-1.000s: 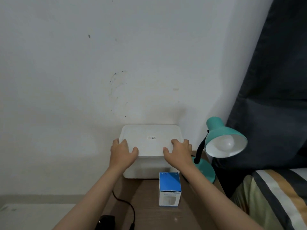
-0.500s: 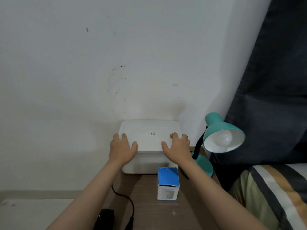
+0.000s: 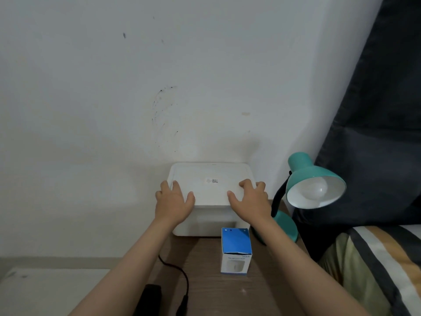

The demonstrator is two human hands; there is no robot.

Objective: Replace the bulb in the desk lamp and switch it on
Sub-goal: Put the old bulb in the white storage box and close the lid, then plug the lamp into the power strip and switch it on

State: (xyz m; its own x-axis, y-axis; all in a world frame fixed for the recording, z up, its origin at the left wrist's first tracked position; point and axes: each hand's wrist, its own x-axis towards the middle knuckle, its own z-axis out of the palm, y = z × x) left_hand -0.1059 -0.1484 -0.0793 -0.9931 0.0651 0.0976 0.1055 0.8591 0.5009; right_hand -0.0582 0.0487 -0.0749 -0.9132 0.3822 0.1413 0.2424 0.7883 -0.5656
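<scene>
Nearest: black adapter [image 3: 149, 297] and cord [image 3: 180, 274] on the brown counter [image 3: 205, 299]. Next: upright blue-topped bulb box [image 3: 235, 250], unopened. Beyond: white lidded bin [image 3: 210, 197] against the wall, left hand [image 3: 173, 202] and right hand [image 3: 251, 200] spread flat on its lid, each grip wide, clasping nothing. Right of bin: teal desk lamp [image 3: 314, 183], unlit bulb [image 3: 317, 190] seated in its shade (task untouched). Risk: shifting the bin could nudge the box over or knock the lamp base just beside it.

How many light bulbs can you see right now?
1: a white bulb sits inside the teal lamp's shade. The blue box on the table may hold another, hidden.
</scene>
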